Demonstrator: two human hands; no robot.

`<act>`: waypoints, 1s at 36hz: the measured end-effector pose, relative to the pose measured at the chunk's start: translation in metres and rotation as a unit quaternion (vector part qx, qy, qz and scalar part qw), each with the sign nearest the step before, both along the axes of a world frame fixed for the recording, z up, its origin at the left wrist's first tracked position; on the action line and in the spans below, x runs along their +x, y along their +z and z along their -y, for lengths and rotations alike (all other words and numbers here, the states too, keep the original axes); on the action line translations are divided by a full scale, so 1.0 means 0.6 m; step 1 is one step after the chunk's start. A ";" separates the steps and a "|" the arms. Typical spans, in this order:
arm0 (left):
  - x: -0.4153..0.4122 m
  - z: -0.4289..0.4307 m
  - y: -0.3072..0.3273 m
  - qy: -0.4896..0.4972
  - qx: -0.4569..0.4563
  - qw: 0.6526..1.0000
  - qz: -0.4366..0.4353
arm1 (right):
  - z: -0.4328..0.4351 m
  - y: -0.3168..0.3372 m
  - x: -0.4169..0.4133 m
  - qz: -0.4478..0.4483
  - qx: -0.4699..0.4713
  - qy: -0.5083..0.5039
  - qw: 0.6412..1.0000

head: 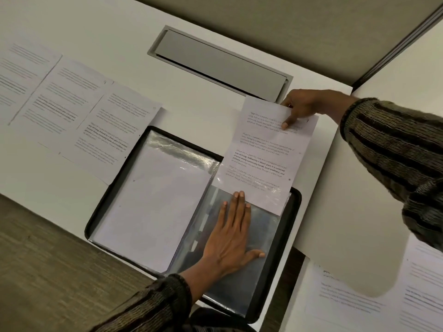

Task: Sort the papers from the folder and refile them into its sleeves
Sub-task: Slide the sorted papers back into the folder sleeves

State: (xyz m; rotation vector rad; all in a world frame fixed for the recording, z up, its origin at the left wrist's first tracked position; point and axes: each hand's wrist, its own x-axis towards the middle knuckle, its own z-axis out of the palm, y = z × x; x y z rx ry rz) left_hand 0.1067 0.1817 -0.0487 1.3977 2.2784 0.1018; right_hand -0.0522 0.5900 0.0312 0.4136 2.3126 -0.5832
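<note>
A black folder (295,213) lies open on the white desk (211,101), just in front of the person. Its left page holds a blank white sheet (153,195) under glossy plastic. On its right page is a clear sleeve (266,238), see-through and dark behind.

The left hand (233,238) rests flat on that sleeve. Its 4 fingers are straight and close together and point toward the far side, and the thumb is spread out to the right. The fingertips (241,194) touch the near edge of a printed sheet (263,154).

That sheet carries 4 blocks of text (1 of them partly in bold). It lies lengthwise over the far end of the right page. Its near part sits under shiny film at the sleeve's mouth, and most of it sticks out past the folder's far rim onto the desk.

The right hand (305,105) reaches in from the right and pinches the sheet's far edge. Its thumb presses on top of the paper and its other fingers curl behind it.

To the far left, 3 loose pages (72,99) lie in an overlapping row on the desk, the nearest one touching the folder's far left corner. Another page (354,305) lies at the near right, partly cut off by the frame. Beyond the folder, a grey hatch (220,64) is set into the desk.
</note>
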 end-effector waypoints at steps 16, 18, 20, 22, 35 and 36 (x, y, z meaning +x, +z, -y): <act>0.025 0.012 -0.008 -0.202 -0.001 0.979 -0.037 | 0.056 -0.030 0.013 0.025 -0.022 0.000 0.999; 0.030 0.018 -0.012 -0.203 -0.007 0.979 -0.030 | 0.061 -0.033 0.016 0.018 -0.025 -0.012 0.999; 0.036 0.014 -0.011 -0.196 -0.009 0.980 -0.021 | 0.065 -0.036 0.017 0.007 -0.024 -0.019 0.999; 0.039 0.001 -0.006 -0.199 -0.006 0.980 -0.022 | 0.068 -0.036 0.017 0.005 -0.022 -0.024 0.999; -0.021 0.038 0.015 -0.038 -0.004 0.999 0.008 | 0.063 -0.031 0.020 0.003 -0.010 -0.009 1.000; -0.030 0.055 0.014 -0.008 0.001 1.000 0.006 | 0.063 -0.032 0.021 0.008 -0.013 -0.007 1.000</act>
